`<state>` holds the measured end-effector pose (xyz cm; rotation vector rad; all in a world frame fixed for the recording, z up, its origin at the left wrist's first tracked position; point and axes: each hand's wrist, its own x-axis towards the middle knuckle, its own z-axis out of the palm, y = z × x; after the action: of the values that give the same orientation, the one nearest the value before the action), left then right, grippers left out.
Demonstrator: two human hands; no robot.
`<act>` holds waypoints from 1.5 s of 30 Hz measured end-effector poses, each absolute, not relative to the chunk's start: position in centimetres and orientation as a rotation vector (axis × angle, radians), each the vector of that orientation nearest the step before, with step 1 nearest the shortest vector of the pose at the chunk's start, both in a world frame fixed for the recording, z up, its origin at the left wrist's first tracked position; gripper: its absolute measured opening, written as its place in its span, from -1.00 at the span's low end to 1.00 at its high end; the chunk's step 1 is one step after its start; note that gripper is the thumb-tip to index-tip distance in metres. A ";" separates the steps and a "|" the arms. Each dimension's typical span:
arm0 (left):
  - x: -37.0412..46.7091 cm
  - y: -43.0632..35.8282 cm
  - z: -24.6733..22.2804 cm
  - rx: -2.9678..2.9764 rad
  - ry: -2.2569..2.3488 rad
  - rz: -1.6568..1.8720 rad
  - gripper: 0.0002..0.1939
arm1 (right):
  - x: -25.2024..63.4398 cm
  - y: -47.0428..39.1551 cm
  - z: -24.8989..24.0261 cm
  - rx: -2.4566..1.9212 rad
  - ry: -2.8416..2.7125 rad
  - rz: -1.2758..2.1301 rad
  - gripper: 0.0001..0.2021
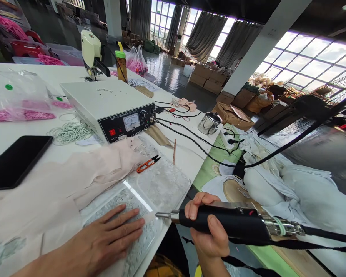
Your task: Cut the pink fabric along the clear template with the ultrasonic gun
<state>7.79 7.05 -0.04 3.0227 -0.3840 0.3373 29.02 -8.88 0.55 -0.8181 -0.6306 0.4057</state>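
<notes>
My right hand point(210, 238) is wrapped round a black handheld ultrasonic welder point(225, 222), its pointed metal tip aimed left, close to the fingertips of my left hand. That left hand point(100, 240) lies flat with fingers stretched, pressing on a piece of thin pale fabric over a transparent board point(167, 184). The welder's tip is at the edge of this fabric; whether it touches cannot be made out. More pale pink fabric point(60, 188) spreads across the table to the left. Orange-handled thread snips point(145, 165) rest on the board, and a pencil point(174, 151) lies near its far edge.
A control box point(109, 104) with a dial stands behind the board, cables running right. Around it are a phone point(19, 161), green elastic bands point(70, 132), bagged pink items point(23, 111) and a metal cup point(209, 123). A cable arcs past stacked white cups point(300, 184) at right.
</notes>
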 end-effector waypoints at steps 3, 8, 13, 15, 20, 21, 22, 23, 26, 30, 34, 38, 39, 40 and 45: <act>7.7 7.0 -0.1 3.029 -0.369 0.390 -0.54 | 29.0 -8.8 0.6 -0.818 -0.626 0.408 -0.82; 7.5 6.9 -0.4 3.066 -0.384 0.441 -0.56 | 29.0 -8.8 0.7 -0.822 -0.634 0.408 -0.82; 7.6 7.0 -0.3 3.078 -0.392 0.477 -0.57 | 29.2 -8.8 0.7 -0.852 -0.636 0.380 -0.82; 7.7 7.0 -0.2 3.075 -0.392 0.501 -0.57 | 29.2 -8.8 0.8 -0.868 -0.630 0.366 -0.82; 7.7 7.0 -0.4 3.072 -0.389 0.517 -0.56 | 29.3 -8.8 1.0 -0.854 -0.646 0.352 -0.83; 7.6 7.0 -0.4 3.079 -0.390 0.497 -0.55 | 29.3 -8.8 1.0 -0.853 -0.648 0.356 -0.83; 7.6 7.0 -0.5 3.088 -0.391 0.474 -0.53 | 29.3 -8.8 1.0 -0.851 -0.646 0.357 -0.82; 7.5 7.1 -0.6 3.094 -0.389 0.449 -0.51 | 29.4 -8.9 1.0 -0.850 -0.645 0.357 -0.82; 7.4 7.1 -0.8 3.088 -0.375 0.394 -0.48 | 29.3 -8.8 1.1 -0.843 -0.636 0.359 -0.82; 7.5 7.0 -0.7 3.023 -0.334 0.379 -0.48 | 29.3 -8.8 1.1 -0.847 -0.626 0.357 -0.82; 7.6 6.9 -0.5 2.998 -0.324 0.413 -0.48 | 29.3 -8.8 0.9 -0.856 -0.629 0.354 -0.82; 7.6 6.9 -0.5 2.983 -0.301 0.392 -0.48 | 29.2 -8.7 1.0 -0.873 -0.632 0.361 -0.81; 7.5 6.9 -0.6 2.978 -0.297 0.381 -0.48 | 29.2 -8.7 1.1 -0.882 -0.634 0.359 -0.81; 7.5 6.9 -0.6 2.974 -0.296 0.372 -0.49 | 29.1 -8.7 1.1 -0.889 -0.634 0.358 -0.81; 7.5 6.8 -0.5 2.921 -0.275 0.356 -0.51 | 29.0 -8.6 1.2 -0.895 -0.640 0.358 -0.83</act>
<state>7.53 6.78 -0.48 2.9207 -0.2748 0.3564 29.03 -8.64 1.16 -0.8949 -0.6397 0.3585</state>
